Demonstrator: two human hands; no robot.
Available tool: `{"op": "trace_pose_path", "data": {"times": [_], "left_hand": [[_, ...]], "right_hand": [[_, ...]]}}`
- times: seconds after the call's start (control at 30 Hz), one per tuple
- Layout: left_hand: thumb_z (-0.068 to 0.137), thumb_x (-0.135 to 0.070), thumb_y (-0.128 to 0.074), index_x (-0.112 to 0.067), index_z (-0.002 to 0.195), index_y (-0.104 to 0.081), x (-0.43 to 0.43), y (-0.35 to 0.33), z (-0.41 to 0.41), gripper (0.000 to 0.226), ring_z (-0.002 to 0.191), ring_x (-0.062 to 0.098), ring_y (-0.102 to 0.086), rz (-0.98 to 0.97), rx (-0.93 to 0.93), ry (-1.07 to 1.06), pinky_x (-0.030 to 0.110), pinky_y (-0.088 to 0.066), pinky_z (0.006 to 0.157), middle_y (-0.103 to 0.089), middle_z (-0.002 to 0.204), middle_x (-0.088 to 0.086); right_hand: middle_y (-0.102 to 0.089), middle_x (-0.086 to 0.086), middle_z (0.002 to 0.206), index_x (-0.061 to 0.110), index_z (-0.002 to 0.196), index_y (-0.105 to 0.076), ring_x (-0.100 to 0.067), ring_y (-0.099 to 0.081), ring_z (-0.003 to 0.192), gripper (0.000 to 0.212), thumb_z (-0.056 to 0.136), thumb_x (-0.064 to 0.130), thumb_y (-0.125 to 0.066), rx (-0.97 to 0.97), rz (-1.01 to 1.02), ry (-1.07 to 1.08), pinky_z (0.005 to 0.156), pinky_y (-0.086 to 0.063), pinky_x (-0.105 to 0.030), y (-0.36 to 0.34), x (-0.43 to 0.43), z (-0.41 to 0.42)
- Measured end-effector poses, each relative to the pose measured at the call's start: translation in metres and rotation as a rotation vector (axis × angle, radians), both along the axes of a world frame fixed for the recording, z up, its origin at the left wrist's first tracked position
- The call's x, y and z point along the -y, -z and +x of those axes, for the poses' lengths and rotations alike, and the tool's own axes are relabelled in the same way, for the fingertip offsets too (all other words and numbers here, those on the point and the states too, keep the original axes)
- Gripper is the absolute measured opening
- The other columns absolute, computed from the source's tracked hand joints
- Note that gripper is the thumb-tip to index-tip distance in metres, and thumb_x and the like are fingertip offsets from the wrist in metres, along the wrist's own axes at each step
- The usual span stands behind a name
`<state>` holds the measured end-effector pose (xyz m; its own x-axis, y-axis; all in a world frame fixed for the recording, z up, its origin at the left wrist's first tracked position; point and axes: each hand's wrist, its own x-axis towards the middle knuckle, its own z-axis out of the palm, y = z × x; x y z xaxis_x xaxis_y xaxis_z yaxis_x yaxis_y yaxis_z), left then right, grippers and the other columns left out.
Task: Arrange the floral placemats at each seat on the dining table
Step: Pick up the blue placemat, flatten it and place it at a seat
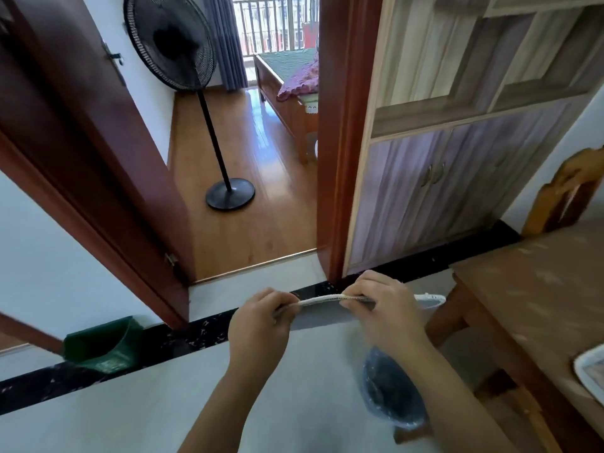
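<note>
Dining table [539, 289]: standing at the right, a laid placemat [593, 371] lying by its near edge.
Held placemats [323, 299]: hovering edge-on, off the table, left of its far-left corner.
Left hand [261, 322], right hand [382, 305]: each pinching the bundle's rim.

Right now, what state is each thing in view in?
Placemats: held edge-on over the floor, not laid.
Left hand: grips their left end.
Right hand: grips their right part.
Door: open.
Cabinet doors: shut.
Fan: upright.
Bin: lined with a bag.
</note>
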<state>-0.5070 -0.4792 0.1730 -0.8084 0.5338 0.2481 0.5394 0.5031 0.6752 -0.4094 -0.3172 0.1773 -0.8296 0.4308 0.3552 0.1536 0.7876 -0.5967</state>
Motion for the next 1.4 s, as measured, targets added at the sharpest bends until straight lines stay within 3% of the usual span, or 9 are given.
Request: {"op": "trace_pose_path", "data": {"times": [0.07,0.27,0.6,0.73,0.93,1.17,1.4], "left_hand": [[0.077,-0.01,-0.07,-0.018,0.074,-0.069,-0.021,0.007,-0.019,0.009,0.067,0.015,-0.057,-0.011,0.008,0.022,0.028,-0.042,0.056,-0.064,0.072,-0.008],[0.075,-0.012,-0.072,-0.019,0.073,-0.071,-0.086,0.02,-0.094,0.007,0.064,0.015,-0.058,-0.017,0.017,0.116,0.024,-0.042,0.056,-0.068,0.073,-0.007],[0.074,-0.008,-0.074,-0.02,0.071,-0.07,-0.182,0.02,-0.275,0.013,0.066,0.011,-0.057,0.028,0.074,0.248,0.026,-0.043,0.056,-0.064,0.073,-0.01],[0.074,-0.009,-0.073,-0.02,0.072,-0.069,-0.226,0.024,-0.321,0.012,0.063,0.009,-0.055,0.03,0.088,0.304,0.012,-0.035,0.054,-0.06,0.071,-0.015],[0.074,-0.011,-0.072,-0.022,0.073,-0.07,-0.298,0.032,-0.325,0.011,0.067,0.011,-0.057,-0.008,0.143,0.483,0.012,-0.034,0.055,-0.064,0.074,-0.012],[0.075,-0.015,-0.07,-0.027,0.073,-0.07,-0.404,0.033,-0.315,0.012,0.07,0.008,-0.058,-0.046,0.103,0.654,0.022,-0.041,0.061,-0.067,0.075,-0.011],[0.075,-0.009,-0.071,-0.024,0.073,-0.066,-0.53,0.031,-0.283,0.016,0.071,-0.002,-0.053,-0.047,0.153,0.914,0.007,-0.035,0.061,-0.056,0.069,-0.02]], "right_hand": [[-0.065,0.002,0.071,0.015,0.068,-0.069,-0.015,-0.058,0.065,0.007,0.07,0.012,-0.075,0.013,-0.016,0.045,0.063,-0.046,-0.033,0.006,-0.016,-0.014],[-0.064,0.006,0.072,0.018,0.069,-0.069,-0.014,-0.059,0.068,0.009,0.073,0.012,-0.073,0.072,-0.043,0.158,0.063,-0.048,-0.035,0.02,-0.068,-0.072],[-0.064,0.003,0.071,0.016,0.071,-0.07,-0.015,-0.058,0.066,0.006,0.072,0.012,-0.074,0.116,-0.07,0.251,0.061,-0.044,-0.028,0.014,-0.155,-0.235],[-0.063,0.005,0.071,0.016,0.074,-0.07,-0.011,-0.056,0.065,0.004,0.074,0.012,-0.072,0.114,-0.059,0.309,0.061,-0.046,-0.029,0.012,-0.181,-0.268],[-0.064,0.001,0.071,0.013,0.073,-0.07,-0.016,-0.058,0.066,0.008,0.071,0.007,-0.074,0.117,-0.114,0.498,0.063,-0.047,-0.032,0.014,-0.231,-0.257],[-0.067,-0.005,0.073,0.008,0.072,-0.071,-0.02,-0.061,0.067,0.011,0.068,-0.001,-0.074,0.083,-0.061,0.697,0.062,-0.044,-0.023,0.021,-0.309,-0.239],[-0.068,-0.006,0.071,0.008,0.07,-0.07,-0.021,-0.063,0.062,0.012,0.065,-0.002,-0.076,0.062,-0.004,0.92,0.06,-0.047,-0.028,0.015,-0.402,-0.198]]}}
